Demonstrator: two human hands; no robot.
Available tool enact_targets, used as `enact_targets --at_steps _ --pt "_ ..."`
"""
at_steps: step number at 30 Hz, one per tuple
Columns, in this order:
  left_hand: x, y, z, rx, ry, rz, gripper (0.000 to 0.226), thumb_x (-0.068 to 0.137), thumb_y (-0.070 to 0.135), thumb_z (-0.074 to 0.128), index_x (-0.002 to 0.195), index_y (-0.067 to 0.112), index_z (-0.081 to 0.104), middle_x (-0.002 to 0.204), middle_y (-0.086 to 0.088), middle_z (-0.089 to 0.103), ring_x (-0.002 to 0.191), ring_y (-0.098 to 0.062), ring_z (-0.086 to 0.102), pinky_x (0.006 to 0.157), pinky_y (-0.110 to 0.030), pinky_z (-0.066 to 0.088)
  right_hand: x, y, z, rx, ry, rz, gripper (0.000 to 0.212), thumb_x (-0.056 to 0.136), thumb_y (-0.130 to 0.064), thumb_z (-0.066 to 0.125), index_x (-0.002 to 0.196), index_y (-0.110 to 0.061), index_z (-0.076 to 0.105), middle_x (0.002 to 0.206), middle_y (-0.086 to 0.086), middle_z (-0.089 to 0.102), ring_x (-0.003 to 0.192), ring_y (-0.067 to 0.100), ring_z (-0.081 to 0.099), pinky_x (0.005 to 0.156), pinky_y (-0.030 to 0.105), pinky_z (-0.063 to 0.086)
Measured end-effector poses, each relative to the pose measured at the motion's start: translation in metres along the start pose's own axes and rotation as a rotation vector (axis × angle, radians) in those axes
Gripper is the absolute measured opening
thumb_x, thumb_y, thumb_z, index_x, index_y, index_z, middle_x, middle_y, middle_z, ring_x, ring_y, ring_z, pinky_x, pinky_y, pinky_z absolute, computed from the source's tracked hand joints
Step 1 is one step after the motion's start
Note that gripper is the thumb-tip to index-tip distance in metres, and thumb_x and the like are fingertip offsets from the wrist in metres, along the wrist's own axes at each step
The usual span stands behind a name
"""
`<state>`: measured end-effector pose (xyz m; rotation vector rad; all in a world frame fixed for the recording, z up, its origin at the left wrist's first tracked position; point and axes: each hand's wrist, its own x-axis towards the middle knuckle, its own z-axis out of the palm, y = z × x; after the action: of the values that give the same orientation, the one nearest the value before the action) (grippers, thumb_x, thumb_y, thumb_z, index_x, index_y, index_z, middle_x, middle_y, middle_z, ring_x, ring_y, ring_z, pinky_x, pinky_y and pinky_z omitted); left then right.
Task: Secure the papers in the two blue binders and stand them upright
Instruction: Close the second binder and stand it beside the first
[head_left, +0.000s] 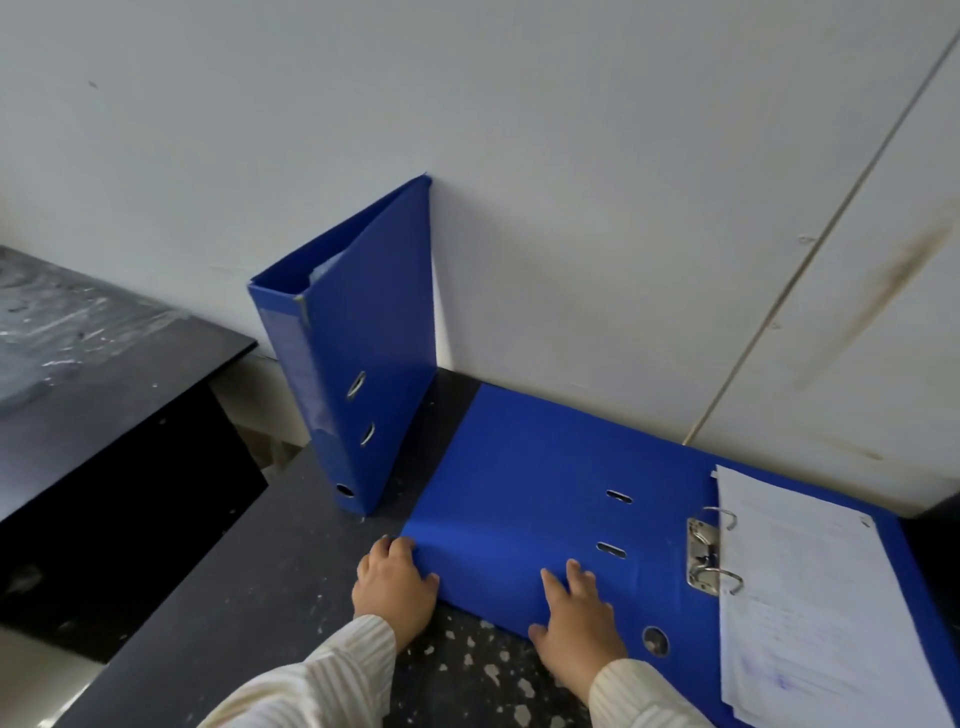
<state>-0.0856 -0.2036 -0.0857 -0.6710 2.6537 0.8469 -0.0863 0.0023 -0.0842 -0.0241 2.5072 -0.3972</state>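
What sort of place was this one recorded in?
Probably an office or storeroom corner: one blue binder stands and an open binder with papers lies on a dark speckled counter against a scuffed white wall.

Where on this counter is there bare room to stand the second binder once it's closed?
Bare counter lies left of the left hand, in front of the upright binder; a narrow wedge separates that binder from the open binder. The right side is crowded: open binder and papers fill it.
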Motion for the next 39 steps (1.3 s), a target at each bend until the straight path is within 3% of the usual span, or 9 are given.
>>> enact_targets --at_steps 8,17,25,29,31,33,36,39 --pt "0.008 0.010 -0.007 0.014 -0.048 -0.030 0.056 0.088 0.032 0.055 0.137 0.016 0.033 0.137 -0.010 0.037 0.129 -0.031 0.033 0.103 -0.039 0.038 0.008 -0.010 0.002 -0.069 -0.022 0.046 0.067 0.099 -0.036 0.041 0.152 -0.025 0.002 0.160 0.007 -0.015 0.147 0.031 -0.010 0.119 0.046 0.013" --pt "0.044 0.006 -0.022 -0.151 -0.143 -0.227 0.048 0.081 0.033 0.054 0.123 0.011 0.050 0.126 -0.015 0.053 0.113 -0.036 0.051 0.095 -0.043 0.047 0.004 -0.009 0.002 -0.053 -0.020 0.052 0.068 0.099 -0.037 0.043 0.152 -0.028 0.002 0.160 0.003 -0.015 0.148 0.027 -0.010 0.119 0.042 0.011" --pt "0.034 0.006 -0.033 -0.203 -0.102 -0.098 0.041 0.090 0.030 0.050 0.128 0.015 0.052 0.132 -0.012 0.048 0.118 -0.034 0.050 0.096 -0.039 0.045 -0.004 -0.012 -0.007 0.036 0.023 0.067 0.067 0.099 -0.040 0.041 0.152 -0.028 0.003 0.161 0.001 -0.012 0.148 0.024 -0.007 0.117 0.039 0.022" --pt "0.015 0.021 -0.049 -0.398 0.000 0.051 0.012 0.092 0.018 0.051 0.097 0.015 0.061 0.104 -0.015 0.064 0.078 -0.023 0.060 0.065 -0.032 0.046 -0.009 -0.024 -0.019 0.128 0.093 0.082 0.065 0.099 -0.044 0.037 0.152 -0.025 0.005 0.161 0.003 -0.005 0.148 0.027 0.000 0.114 0.039 0.027" --pt "0.002 0.034 -0.059 -0.500 0.027 0.116 0.013 0.094 0.018 0.051 0.086 0.016 0.061 0.089 -0.015 0.069 0.066 -0.022 0.058 0.059 -0.031 0.044 -0.013 -0.028 -0.028 0.196 0.134 0.074 0.065 0.099 -0.045 0.037 0.153 -0.022 0.007 0.161 0.003 -0.001 0.148 0.027 0.006 0.115 0.038 0.026" --pt "-0.015 0.051 -0.070 -0.604 0.035 0.181 0.015 0.095 0.022 0.051 0.085 0.020 0.063 0.083 -0.010 0.070 0.065 -0.021 0.060 0.061 -0.034 0.049 -0.018 -0.031 -0.039 0.287 0.179 0.055 0.066 0.099 -0.047 0.037 0.153 -0.021 0.010 0.161 0.002 0.003 0.148 0.024 0.011 0.116 0.037 0.024" --pt "-0.043 0.078 -0.080 -0.803 -0.010 0.253 0.019 0.096 0.024 0.052 0.082 0.028 0.065 0.085 0.001 0.072 0.080 -0.021 0.069 0.079 -0.043 0.058 -0.028 -0.032 -0.057 0.420 0.246 -0.006 0.064 0.098 -0.047 0.039 0.152 -0.021 0.015 0.161 0.000 0.011 0.147 0.018 0.015 0.116 0.034 0.021" --pt "-0.067 0.106 -0.080 -0.940 -0.086 0.315 0.023 0.096 0.023 0.053 0.081 0.033 0.068 0.090 0.007 0.075 0.088 -0.017 0.071 0.086 -0.044 0.057 -0.040 -0.030 -0.078 0.574 0.325 -0.057 0.060 0.098 -0.044 0.041 0.151 -0.022 0.022 0.158 -0.001 0.022 0.144 0.017 0.024 0.116 0.032 0.023"
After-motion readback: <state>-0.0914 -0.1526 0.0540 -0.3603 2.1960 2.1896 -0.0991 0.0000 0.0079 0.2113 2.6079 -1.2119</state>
